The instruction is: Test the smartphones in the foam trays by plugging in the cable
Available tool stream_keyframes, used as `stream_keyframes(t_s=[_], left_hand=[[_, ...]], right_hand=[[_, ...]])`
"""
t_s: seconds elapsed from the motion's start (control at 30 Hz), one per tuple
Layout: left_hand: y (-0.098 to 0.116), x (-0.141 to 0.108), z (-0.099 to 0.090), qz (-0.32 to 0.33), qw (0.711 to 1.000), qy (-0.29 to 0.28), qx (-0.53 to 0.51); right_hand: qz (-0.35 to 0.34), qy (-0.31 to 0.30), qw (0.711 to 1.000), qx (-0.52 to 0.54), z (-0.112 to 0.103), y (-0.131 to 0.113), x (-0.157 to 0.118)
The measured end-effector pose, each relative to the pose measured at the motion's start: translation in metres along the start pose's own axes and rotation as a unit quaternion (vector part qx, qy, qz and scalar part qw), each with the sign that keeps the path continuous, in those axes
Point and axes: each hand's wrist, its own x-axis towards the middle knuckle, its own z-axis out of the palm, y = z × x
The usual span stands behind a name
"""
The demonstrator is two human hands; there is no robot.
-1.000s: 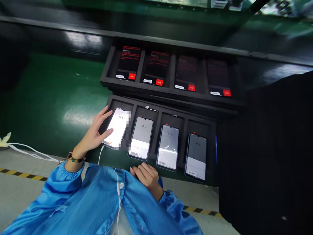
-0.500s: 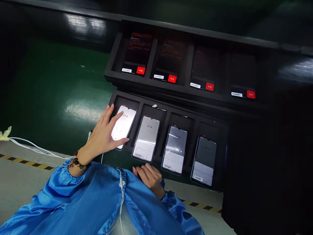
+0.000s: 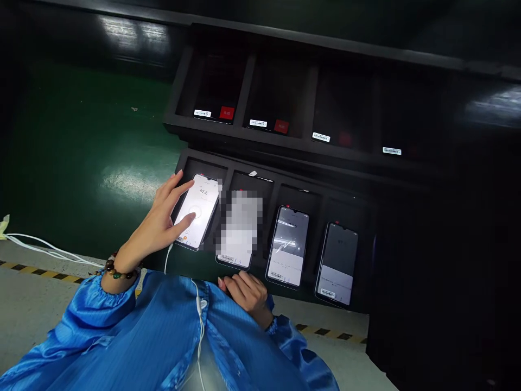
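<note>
My left hand (image 3: 163,209) is open over the leftmost smartphone (image 3: 205,206). Its thumb lies over the middle of the bright screen, which reads 87.5, and a fingertip is near the top. A second smartphone (image 3: 238,231), partly pixelated, lies just to the right. Further right are a third smartphone (image 3: 287,247) and a fourth smartphone (image 3: 336,266), their screens grey on top and white below. Close to the table's front edge, my right hand (image 3: 246,293) rests below the second phone with fingers curled in; I see nothing in it, though its palm is hidden.
A black compartment tray (image 3: 278,198) bears the phones. Behind it, a second black tray (image 3: 173,119) holds several dark phones with white barcode labels. White cables (image 3: 52,250) run along the left edge of the green table (image 3: 81,146); earphone wire (image 3: 199,326) hangs over the blue garment.
My left thumb has moved onto the leftmost screen, where an orange icon now shows. The back-row screens and red boxes have dimmed. My right hand stays put; the view shifts slightly.
</note>
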Motion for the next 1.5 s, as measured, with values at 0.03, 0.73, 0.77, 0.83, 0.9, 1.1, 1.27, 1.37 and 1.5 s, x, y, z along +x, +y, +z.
stream_keyframes(t_s=[0.03, 0.73, 0.77, 0.83, 0.9, 1.1, 1.27, 1.37, 1.5], left_hand=[[0.001, 0.0, 0.004, 0.006, 1.0, 0.008, 0.013], [0.005, 0.0, 0.008, 0.002, 0.999, 0.045, -0.006], [0.005, -0.001, 0.008, 0.013, 0.999, 0.042, 0.002], [0.003, -0.001, 0.007, 0.042, 0.999, 0.025, 0.019], [0.0, -0.002, 0.005, 0.072, 0.997, -0.001, 0.031], [-0.007, -0.002, -0.003, 0.106, 0.993, -0.049, 0.036], [-0.002, -0.002, -0.004, 0.073, 0.997, -0.032, 0.024], [0.01, -0.003, 0.004, 0.099, 0.993, 0.001, 0.057], [0.024, -0.002, 0.019, 0.16, 0.982, -0.006, 0.096]], right_hand=[[0.0, -0.001, 1.0, 0.0, 0.0, 0.0, 0.0], [-0.009, -0.015, 1.0, 0.004, -0.004, 0.002, 0.002], [-0.012, -0.019, 1.0, 0.004, -0.005, 0.003, 0.003], [-0.017, -0.024, 1.0, 0.002, -0.006, 0.003, 0.004], [-0.02, -0.023, 1.0, 0.0, -0.007, 0.003, 0.006], [-0.018, -0.014, 1.0, -0.011, -0.007, 0.002, 0.009], [-0.016, -0.021, 1.0, -0.011, -0.007, 0.003, 0.008], [-0.017, -0.021, 1.0, -0.007, -0.006, 0.003, 0.006], [-0.013, -0.02, 1.0, -0.007, -0.005, 0.003, 0.004]])
